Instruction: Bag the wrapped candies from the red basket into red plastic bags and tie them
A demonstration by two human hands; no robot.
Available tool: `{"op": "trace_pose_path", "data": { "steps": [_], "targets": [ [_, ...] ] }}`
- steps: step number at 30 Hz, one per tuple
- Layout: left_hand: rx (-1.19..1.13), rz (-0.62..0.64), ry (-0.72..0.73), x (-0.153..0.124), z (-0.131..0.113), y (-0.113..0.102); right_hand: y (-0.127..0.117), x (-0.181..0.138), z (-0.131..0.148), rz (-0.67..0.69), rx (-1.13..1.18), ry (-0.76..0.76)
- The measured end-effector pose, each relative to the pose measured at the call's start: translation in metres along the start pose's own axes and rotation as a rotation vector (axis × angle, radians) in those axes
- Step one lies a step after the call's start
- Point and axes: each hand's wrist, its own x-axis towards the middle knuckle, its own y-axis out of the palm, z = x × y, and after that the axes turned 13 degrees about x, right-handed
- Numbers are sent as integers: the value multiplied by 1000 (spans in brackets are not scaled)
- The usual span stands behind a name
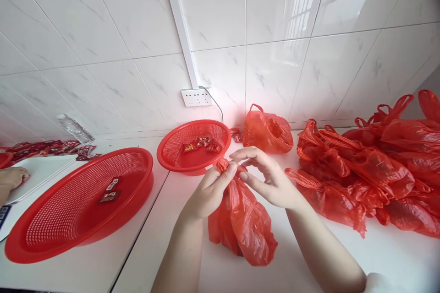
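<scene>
Red plstc bag is crinkly, semi-transp., w/ bunched neck.

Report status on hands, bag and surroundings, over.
Left hand gripping bag by neck. Right hand curled beside it. Small basket beyond, bag pile to the right.

Noted on the middle carrier bag: thin plastic film, crinkled, semi-translucent, glossy along creases. Same film on the piled carrier bags and the carrier bag by the wall. Recorded for the large basket: rigid plastic, perforated side, smooth rim, soft sheen; likewise for the small basket. Shiny film on the wrapped packet. Clear, ribbed plastic on the bottle. Smooth, plastic-looking, low sheen on the tray, socket strip and cable trunking. Smooth, satin on the tabletop. Glossy, marble-veined, reflective on the wall tiles.
</scene>
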Motion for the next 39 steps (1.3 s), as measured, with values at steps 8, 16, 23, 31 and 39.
{"op": "trace_pose_path", "data": {
  "steps": [8,16,23,31,39],
  "targets": [
    [12,62,-123,10,5,0,-4,2,-13,-226,50,9],
    [-108,-7,-126,15,8,-8,-19,2,-11,-405,89,48],
    [-115,53,-78,16,10,3,-5,8,-24,-266,151,189],
    [-389,209,-177,37,25,-14,-15,0,-13,-67,14,4],
    [-92,118,-57,25,18,-14,-23,1,-2,226,-177,115]
  ]
}}
